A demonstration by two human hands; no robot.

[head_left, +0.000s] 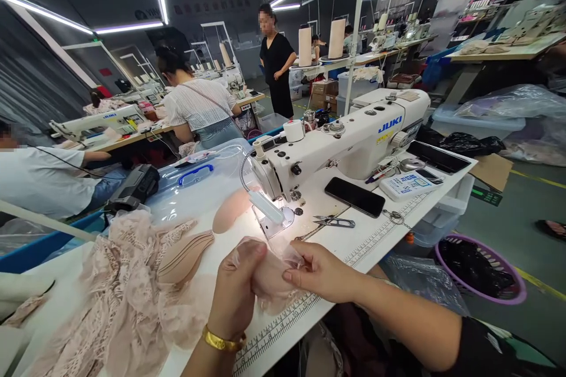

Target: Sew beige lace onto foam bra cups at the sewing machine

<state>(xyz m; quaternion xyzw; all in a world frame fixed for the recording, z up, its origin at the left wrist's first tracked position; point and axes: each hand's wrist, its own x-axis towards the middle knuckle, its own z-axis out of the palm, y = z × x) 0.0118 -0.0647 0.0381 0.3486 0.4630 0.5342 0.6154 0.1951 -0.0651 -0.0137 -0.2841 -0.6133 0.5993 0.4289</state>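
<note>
Between my two hands, just in front of the sewing machine (349, 141), is a pale pink piece of sheer fabric (273, 277). My left hand (236, 288) is closed on its left side, thumb on top. My right hand (321, 271) pinches its right edge between thumb and fingers. A padded shape under the sheer layer cannot be made out clearly. To the left lie a heap of pink lace fabric (128, 294) and a stack of beige bra cups (186, 256). Another pink cup (230, 211) rests beside the lit needle area.
Thread snips (335, 221), a black phone (354, 196) and a white box (404, 185) lie right of the needle. A ruler tape (283, 327) runs along the table's front edge. A purple basket (481, 268) stands on the floor at right. Other people sit and stand beyond.
</note>
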